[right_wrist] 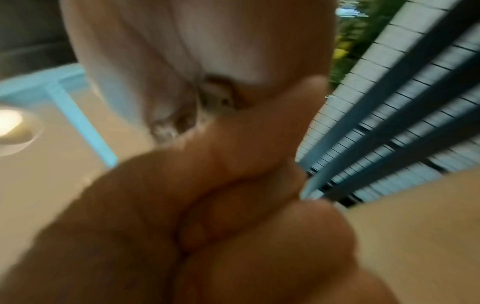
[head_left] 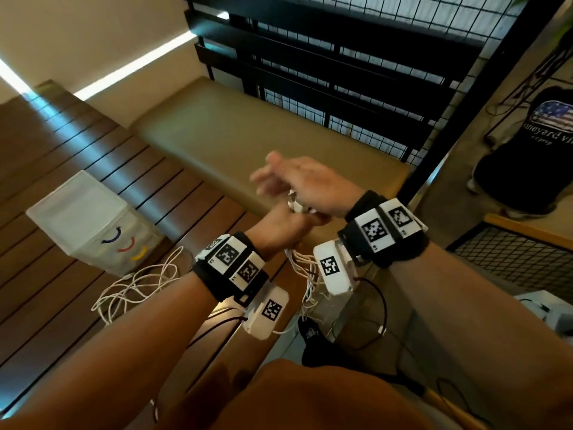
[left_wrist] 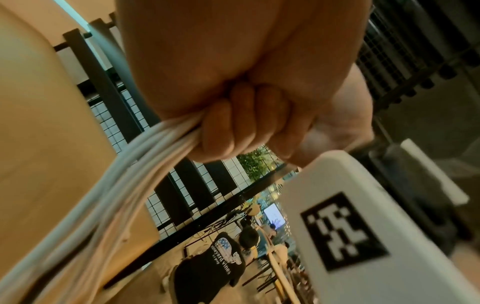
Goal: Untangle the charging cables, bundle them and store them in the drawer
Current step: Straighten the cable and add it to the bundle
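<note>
My left hand (head_left: 279,226) is fisted round a bundle of white charging cables (head_left: 305,271), whose loops hang below my wrists. The left wrist view shows its fingers (left_wrist: 246,119) curled over several white strands (left_wrist: 145,148). My right hand (head_left: 297,181) hovers just above the left fist, motion-blurred, fingers stretched to the left. A white cable end (head_left: 296,207) shows between the two hands. The right wrist view is too blurred to show a grip. A second tangle of white cables (head_left: 139,283) lies on the floor beside a translucent drawer unit (head_left: 90,212) with blue, red and yellow handles.
A tan padded bench (head_left: 242,128) runs ahead of my hands, with a black wire-grid railing (head_left: 372,76) behind it. The brown slatted floor (head_left: 62,156) lies to the left. A person in a black T-shirt (head_left: 527,156) stands at the right. Thin black wires (head_left: 383,308) trail from my wrist cameras.
</note>
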`<state>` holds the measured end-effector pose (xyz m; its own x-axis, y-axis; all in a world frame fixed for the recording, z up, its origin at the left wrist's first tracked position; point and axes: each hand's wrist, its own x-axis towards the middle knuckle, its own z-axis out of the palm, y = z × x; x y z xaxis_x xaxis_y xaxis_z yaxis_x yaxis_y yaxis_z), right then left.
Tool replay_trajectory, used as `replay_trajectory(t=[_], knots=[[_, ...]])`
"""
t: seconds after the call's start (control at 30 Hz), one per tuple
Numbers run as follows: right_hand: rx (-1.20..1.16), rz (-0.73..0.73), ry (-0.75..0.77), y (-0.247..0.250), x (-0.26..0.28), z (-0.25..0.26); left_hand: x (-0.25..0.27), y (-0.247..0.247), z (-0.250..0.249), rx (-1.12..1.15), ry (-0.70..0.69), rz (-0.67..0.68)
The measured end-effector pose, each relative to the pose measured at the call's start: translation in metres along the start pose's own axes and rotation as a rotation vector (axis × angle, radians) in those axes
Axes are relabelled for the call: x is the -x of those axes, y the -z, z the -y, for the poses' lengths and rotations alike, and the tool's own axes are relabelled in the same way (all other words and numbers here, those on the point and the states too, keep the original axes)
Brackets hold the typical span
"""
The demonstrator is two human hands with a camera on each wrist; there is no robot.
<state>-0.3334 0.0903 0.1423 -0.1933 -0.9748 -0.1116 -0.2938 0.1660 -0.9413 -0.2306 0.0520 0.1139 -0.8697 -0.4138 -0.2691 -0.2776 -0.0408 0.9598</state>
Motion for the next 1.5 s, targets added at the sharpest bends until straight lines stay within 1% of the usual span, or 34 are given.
replay_trajectory(t=[0.03,0.07,0.13,0.2,0.23,0.3,0.33,0.4,0.47,0.5,0.53,0.57,0.6,0.63,0.67,0.7,0.73,0.77,0.83,0.87,0.93,0.97,1.0,1.07,1.1,1.13,1.17,1.2,1.23,1.3,1.37,1.4,1.43,1.5], knots=[[-0.134,-0.094,-0.014,0.003,0.000,-0.005,-0.003,0.003,-0.001,0.143,0.017,0.000],[-0.260,-0.154,-0.048,0.002,0.000,-0.013,-0.007,0.008,-0.003,0.272,0.043,-0.042],[-0.398,-0.148,-0.159,-0.009,0.000,-0.032,-0.016,0.021,-0.005,0.415,0.056,-0.191],[-0.497,-0.092,-0.255,-0.029,0.003,-0.052,-0.020,0.031,-0.006,0.473,0.040,-0.272],[-0.442,-0.071,-0.282,-0.037,0.007,-0.061,-0.022,0.037,-0.005,0.504,0.036,-0.284],[-0.165,-0.017,-0.308,-0.044,0.017,-0.079,-0.027,0.055,-0.002,0.572,0.033,-0.326],[-0.092,0.009,-0.337,-0.045,0.023,-0.093,-0.029,0.069,0.001,0.604,0.024,-0.380],[-0.103,0.002,-0.468,-0.040,0.038,-0.120,-0.032,0.101,0.005,0.649,0.007,-0.515],[0.027,-0.009,-0.571,-0.030,0.053,-0.140,-0.029,0.131,0.009,0.654,-0.017,-0.699],[0.103,-0.014,-0.599,-0.027,0.060,-0.146,-0.027,0.140,0.011,0.616,-0.044,-0.783],[0.164,-0.021,-0.599,-0.024,0.063,-0.149,-0.026,0.144,0.014,0.519,-0.084,-0.841],[0.214,-0.035,-0.581,-0.022,0.066,-0.148,-0.023,0.144,0.016,0.339,-0.126,-0.856],[0.244,-0.067,-0.559,-0.022,0.065,-0.144,-0.019,0.138,0.019,0.091,-0.159,-0.815],[0.254,-0.105,-0.539,-0.023,0.061,-0.139,-0.015,0.128,0.021,-0.165,-0.183,-0.702],[0.258,-0.130,-0.509,-0.026,0.055,-0.132,-0.012,0.114,0.024,-0.374,-0.181,-0.532],[0.255,-0.141,-0.466,-0.029,0.049,-0.124,-0.007,0.099,0.026,-0.532,-0.177,-0.360],[0.245,-0.143,-0.429,-0.032,0.043,-0.117,-0.003,0.084,0.030,-0.662,-0.186,-0.220],[0.219,-0.145,-0.397,-0.034,0.037,-0.111,-0.001,0.070,0.034,-0.778,-0.216,-0.121],[0.057,-0.149,-0.365,-0.037,0.029,-0.103,-0.003,0.048,0.039,-0.972,-0.293,-0.004],[-0.057,-0.147,-0.383,-0.037,0.027,-0.100,-0.006,0.043,0.041,-1.018,-0.310,0.025],[-0.240,-0.104,-0.470,-0.032,0.027,-0.091,-0.012,0.038,0.039,-1.115,-0.289,0.008],[-0.303,-0.053,-0.486,-0.028,0.029,-0.087,-0.014,0.037,0.036,-1.179,-0.248,-0.015],[-0.365,0.005,-0.471,-0.022,0.033,-0.083,-0.015,0.038,0.034,-1.202,-0.201,-0.036],[-0.507,0.083,-0.390,-0.006,0.042,-0.076,-0.016,0.042,0.029,-1.101,-0.167,-0.056],[-0.505,0.120,-0.325,0.002,0.048,-0.073,-0.016,0.045,0.025,-1.023,-0.181,-0.058],[-0.419,0.137,-0.259,0.009,0.054,-0.073,-0.015,0.046,0.020,-0.955,-0.214,-0.059],[-0.289,0.115,-0.214,0.014,0.060,-0.074,-0.017,0.048,0.013,-0.884,-0.232,-0.079],[-0.168,0.061,-0.197,0.015,0.062,-0.083,-0.018,0.051,0.006,-0.801,-0.242,-0.119],[-0.102,-0.010,-0.215,0.014,0.063,-0.094,-0.020,0.054,-0.003,-0.725,-0.251,-0.164],[-0.054,-0.105,-0.329,0.010,0.065,-0.127,-0.022,0.059,-0.023,-0.614,-0.291,-0.263],[0.021,-0.092,-0.508,0.000,0.073,-0.166,-0.019,0.063,-0.044,-0.490,-0.342,-0.366],[0.041,-0.072,-0.575,-0.006,0.080,-0.189,-0.017,0.065,-0.053,-0.479,-0.386,-0.386],[0.071,-0.044,-0.631,-0.013,0.089,-0.211,-0.013,0.067,-0.059,-0.515,-0.421,-0.380],[0.171,-0.018,-0.728,-0.022,0.104,-0.251,-0.006,0.066,-0.062,-0.645,-0.445,-0.288]])
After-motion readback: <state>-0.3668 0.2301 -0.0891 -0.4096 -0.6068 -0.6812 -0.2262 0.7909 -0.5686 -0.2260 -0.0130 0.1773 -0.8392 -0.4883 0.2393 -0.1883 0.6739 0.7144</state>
